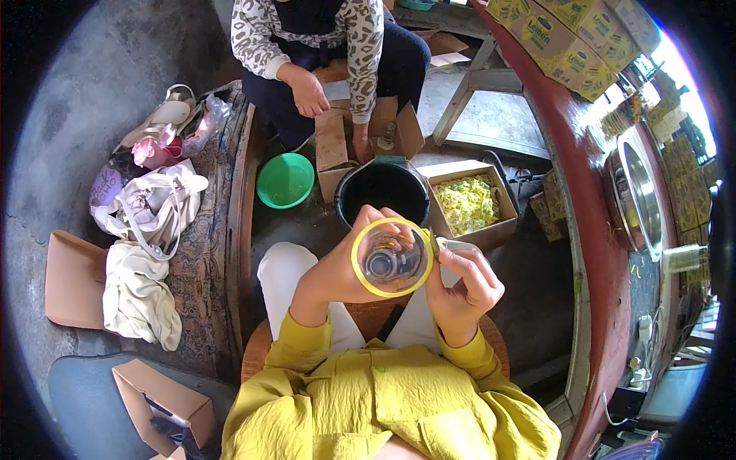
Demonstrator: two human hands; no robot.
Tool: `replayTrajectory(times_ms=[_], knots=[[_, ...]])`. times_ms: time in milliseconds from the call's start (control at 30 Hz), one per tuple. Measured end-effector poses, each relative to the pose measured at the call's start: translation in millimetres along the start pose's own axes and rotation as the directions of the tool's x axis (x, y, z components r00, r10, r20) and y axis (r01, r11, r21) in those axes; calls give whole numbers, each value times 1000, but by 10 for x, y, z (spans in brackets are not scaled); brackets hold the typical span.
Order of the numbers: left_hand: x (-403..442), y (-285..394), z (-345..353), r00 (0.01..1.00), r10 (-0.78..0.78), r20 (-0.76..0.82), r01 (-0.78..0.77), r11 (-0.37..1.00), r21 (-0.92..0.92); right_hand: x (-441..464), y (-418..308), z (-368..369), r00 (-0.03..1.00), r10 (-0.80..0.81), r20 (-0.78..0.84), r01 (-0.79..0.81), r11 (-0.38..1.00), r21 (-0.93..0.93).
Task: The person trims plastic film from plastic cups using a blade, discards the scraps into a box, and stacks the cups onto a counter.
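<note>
My left hand (331,270) is wrapped round a clear plastic cup (381,264) with a yellow rim, its open mouth facing up at me. Fingers show through the clear wall. At the right side of the rim, my right hand (465,285) is closed on a small knife (434,247); its narrow dark blade meets the yellow edge, and much of the handle is hidden. Just beyond the cup stands a black bucket (383,198). To its right, a cardboard box (502,228) holds many curled yellow-green strips (466,204).
A green basin (285,181) lies left of the bucket. Opposite me, a person in a patterned sleeve (363,61) reaches into an open carton (331,142). Bags and cloth (142,291) cover a bench at left. Lemon-printed cartons (548,38) and a metal bowl (644,199) are at right.
</note>
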State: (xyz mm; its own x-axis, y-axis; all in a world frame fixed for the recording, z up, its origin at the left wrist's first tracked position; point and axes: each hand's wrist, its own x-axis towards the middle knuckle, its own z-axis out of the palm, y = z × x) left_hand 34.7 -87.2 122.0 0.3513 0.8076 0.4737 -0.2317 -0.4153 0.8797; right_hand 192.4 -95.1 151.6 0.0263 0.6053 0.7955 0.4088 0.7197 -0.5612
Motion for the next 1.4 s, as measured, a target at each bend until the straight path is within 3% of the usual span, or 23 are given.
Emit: replayTrajectory(times_ms=[233,433,633,733,933,1400], knots=[[-23,-27,-16,999,-24,31,28,992,-126,-1,11,13,1000,-11,3,11,1000,29],[-23,22,-43,995,-73,75,82,989,-125,24,-4,-14,998,-13,53,12,1000,17],[9,-44,-4,1000,-8,26,13,981,-194,4,6,-1,998,58,-8,-58,998,12],[46,28,9,999,4,-45,-5,1000,-8,-14,28,-3,998,61,-36,-60,998,27],[34,-104,64,974,65,-215,-73,997,-32,-34,19,17,997,32,-70,-31,999,16],[11,-52,74,983,41,-180,-32,998,53,-20,27,89,996,-55,-67,51,997,-52]])
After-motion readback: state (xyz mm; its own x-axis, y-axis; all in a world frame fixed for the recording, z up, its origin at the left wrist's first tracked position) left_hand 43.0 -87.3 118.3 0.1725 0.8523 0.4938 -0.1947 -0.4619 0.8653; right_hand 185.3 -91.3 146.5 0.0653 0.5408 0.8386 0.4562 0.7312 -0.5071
